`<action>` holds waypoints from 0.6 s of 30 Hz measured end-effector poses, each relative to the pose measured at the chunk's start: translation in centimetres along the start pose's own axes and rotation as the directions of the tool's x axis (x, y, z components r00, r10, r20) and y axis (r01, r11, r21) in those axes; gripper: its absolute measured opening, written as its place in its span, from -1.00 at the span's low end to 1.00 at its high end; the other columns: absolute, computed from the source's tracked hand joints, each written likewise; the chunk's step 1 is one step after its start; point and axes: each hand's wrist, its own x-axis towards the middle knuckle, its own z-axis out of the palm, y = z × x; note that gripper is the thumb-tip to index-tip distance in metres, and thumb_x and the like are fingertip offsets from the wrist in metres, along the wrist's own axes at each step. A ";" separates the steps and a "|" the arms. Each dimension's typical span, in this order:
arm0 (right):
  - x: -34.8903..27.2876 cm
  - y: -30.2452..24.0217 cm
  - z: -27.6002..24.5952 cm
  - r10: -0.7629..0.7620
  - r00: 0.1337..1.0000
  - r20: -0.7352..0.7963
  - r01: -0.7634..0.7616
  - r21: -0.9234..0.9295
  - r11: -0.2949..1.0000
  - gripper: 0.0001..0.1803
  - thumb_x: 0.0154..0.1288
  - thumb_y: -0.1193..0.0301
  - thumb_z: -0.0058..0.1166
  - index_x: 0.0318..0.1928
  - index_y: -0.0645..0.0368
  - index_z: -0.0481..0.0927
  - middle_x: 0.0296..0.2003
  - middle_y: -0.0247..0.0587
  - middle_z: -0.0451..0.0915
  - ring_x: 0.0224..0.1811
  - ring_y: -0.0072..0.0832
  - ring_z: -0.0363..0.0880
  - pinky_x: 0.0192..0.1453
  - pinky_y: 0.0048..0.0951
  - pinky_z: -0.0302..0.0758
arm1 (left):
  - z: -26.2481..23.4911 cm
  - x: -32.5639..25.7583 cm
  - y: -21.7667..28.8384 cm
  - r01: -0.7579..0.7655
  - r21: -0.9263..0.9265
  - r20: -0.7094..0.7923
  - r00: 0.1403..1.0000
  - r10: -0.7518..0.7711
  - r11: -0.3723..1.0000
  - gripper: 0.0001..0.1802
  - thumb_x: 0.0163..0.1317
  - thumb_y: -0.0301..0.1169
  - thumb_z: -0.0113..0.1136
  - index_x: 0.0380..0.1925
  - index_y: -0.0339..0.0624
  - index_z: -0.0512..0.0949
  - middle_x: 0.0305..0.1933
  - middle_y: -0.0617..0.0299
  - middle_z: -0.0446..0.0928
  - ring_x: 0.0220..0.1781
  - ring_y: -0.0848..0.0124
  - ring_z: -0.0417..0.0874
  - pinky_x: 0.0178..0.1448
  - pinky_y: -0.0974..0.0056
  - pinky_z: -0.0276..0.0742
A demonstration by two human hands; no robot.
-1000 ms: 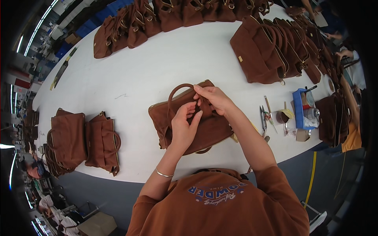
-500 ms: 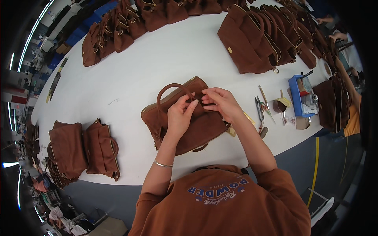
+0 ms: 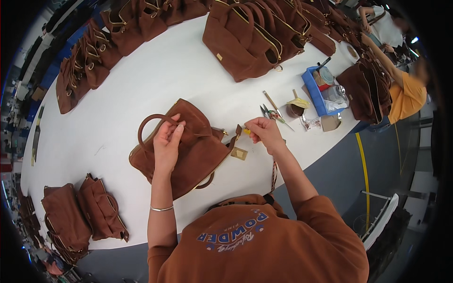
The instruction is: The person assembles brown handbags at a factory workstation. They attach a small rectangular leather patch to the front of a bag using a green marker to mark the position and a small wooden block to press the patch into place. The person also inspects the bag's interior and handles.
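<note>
A brown handbag (image 3: 200, 153) with rolled handles lies on the white table in front of me. My left hand (image 3: 167, 141) is closed at the base of its upper handle (image 3: 147, 123), thumb and forefinger pinched there. Just off the bag's right end, my right hand (image 3: 265, 134) has its fingertips pinched together beside a small yellow thing (image 3: 247, 131); whether they hold it I cannot tell. A brown strap tab (image 3: 237, 133) sticks out from the bag next to those fingertips. Below the tab is a small tan card (image 3: 239, 153).
Scissors (image 3: 271, 113), a brush-like stick (image 3: 272, 103) and a small pot with yellow cloth (image 3: 296, 109) lie beyond my right hand. A blue bin (image 3: 313, 89) holds jars. Brown bags (image 3: 247, 42) line the far edge; more (image 3: 68, 217) lie left. A co-worker in yellow (image 3: 408, 96) stands right.
My right hand has left the bag's front and moved right, past the bag's end. My left hand stays by the handle. The whole view has swung to the right.
</note>
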 end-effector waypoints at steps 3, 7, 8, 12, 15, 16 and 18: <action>-1.1 1.4 -2.1 -0.012 0.994 -0.110 -0.003 -0.132 0.991 -0.77 0.32 0.33 0.24 -0.22 0.27 0.62 -0.56 -0.38 0.56 -0.60 -0.72 0.44 -0.53 -0.62 0.42 | 0.8 0.3 1.0 0.003 -0.100 -0.014 1.000 -0.005 0.995 -0.56 0.45 -0.38 0.10 0.27 -0.25 0.40 -0.02 0.23 0.66 0.04 0.59 0.61 -0.21 0.56 0.38; -0.4 3.5 -5.3 -0.336 0.876 -0.345 0.118 -0.523 0.844 -0.86 0.27 0.43 0.21 -0.21 0.21 0.61 -0.44 -0.22 0.58 -0.53 -0.47 0.54 -0.43 -0.41 0.48 | 0.0 0.4 0.9 0.054 -0.126 0.040 0.998 -0.049 0.991 -0.51 0.43 -0.36 0.12 0.31 -0.26 0.35 -0.03 0.23 0.66 -0.01 0.57 0.65 -0.33 0.59 0.33; -0.1 3.9 -5.8 -0.518 0.781 -0.348 0.170 -0.680 0.713 -0.87 0.25 0.47 0.19 -0.19 0.20 0.61 -0.39 -0.17 0.58 -0.48 -0.37 0.57 -0.38 -0.33 0.50 | -0.1 0.4 0.6 0.079 -0.150 0.065 0.995 -0.070 0.986 -0.51 0.43 -0.36 0.12 0.31 -0.26 0.35 -0.04 0.24 0.66 -0.02 0.57 0.66 -0.34 0.60 0.32; 0.2 3.5 -7.5 -0.749 0.625 -0.219 0.051 -0.946 0.319 -0.73 0.10 0.60 0.07 -0.13 0.16 0.55 -0.22 -0.02 0.56 -0.25 0.01 0.59 -0.17 -0.06 0.52 | -1.0 0.1 1.5 0.165 -0.165 0.114 0.982 -0.147 0.972 -0.50 0.43 -0.34 0.12 0.31 -0.25 0.35 -0.10 0.28 0.66 -0.07 0.58 0.66 -0.33 0.59 0.30; 0.9 4.9 -9.5 -0.631 0.739 -0.235 -0.028 -0.947 0.320 -0.73 0.08 0.60 0.05 -0.14 0.21 0.55 -0.24 0.00 0.56 -0.25 0.03 0.58 -0.16 -0.05 0.52 | -1.6 0.0 1.9 0.193 -0.128 0.172 0.970 -0.169 0.973 -0.52 0.43 -0.33 0.12 0.30 -0.23 0.36 -0.10 0.31 0.66 -0.08 0.59 0.65 -0.30 0.57 0.30; 0.9 4.9 -9.8 -0.608 0.763 -0.220 -0.020 -0.948 0.318 -0.74 0.09 0.60 0.06 -0.14 0.22 0.55 -0.26 0.00 0.56 -0.26 0.01 0.58 -0.16 -0.06 0.53 | -1.7 -0.2 1.8 0.207 -0.189 0.186 0.967 -0.172 0.960 -0.52 0.43 -0.33 0.12 0.30 -0.22 0.37 -0.07 0.30 0.65 -0.08 0.60 0.65 -0.30 0.56 0.30; 1.1 4.3 -9.6 -0.558 0.806 -0.197 -0.015 -0.949 0.314 -0.76 0.11 0.60 0.07 -0.15 0.25 0.55 -0.28 0.00 0.57 -0.28 -0.02 0.59 -0.17 -0.08 0.53 | -2.1 -0.8 1.9 0.218 -0.199 0.184 0.966 -0.182 0.955 -0.52 0.43 -0.32 0.12 0.29 -0.21 0.37 -0.06 0.30 0.65 -0.08 0.59 0.65 -0.30 0.56 0.31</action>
